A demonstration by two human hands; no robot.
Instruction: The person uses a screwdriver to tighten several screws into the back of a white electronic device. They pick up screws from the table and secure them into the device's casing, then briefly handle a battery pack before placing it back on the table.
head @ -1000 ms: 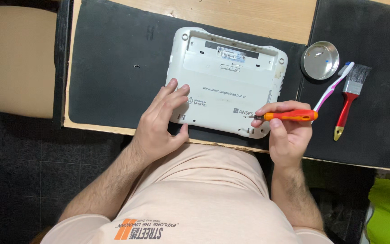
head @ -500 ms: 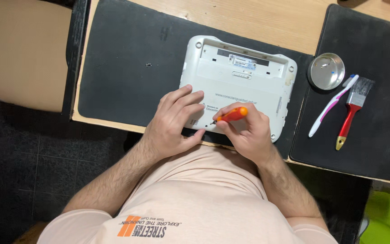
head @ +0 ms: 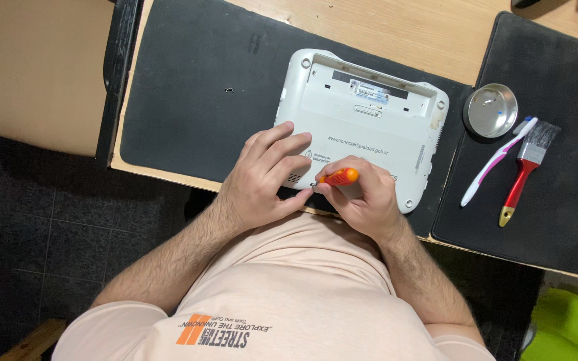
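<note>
Head view shows us one white laptop (head: 362, 127), one orange screwdriver (head: 338, 177), one round metal dish (head: 490, 110), one toothbrush (head: 496, 162), one red-handled paintbrush (head: 526, 170) and two dark mats (head: 195, 93). We see the laptop lying underside up on the left mat at the desk's near edge, a rounded white shell with a label strip and screw holes at its corners. Our left hand (head: 262, 180) lies flat on its near-left corner, fingers spread. Our right hand (head: 362, 197) is clamped on the screwdriver, tip pointing left at that corner; the two hands touch. Half a second ago the screwdriver sat a little further right, and a second ago the hands were apart, the right one at the near-right corner.
</note>
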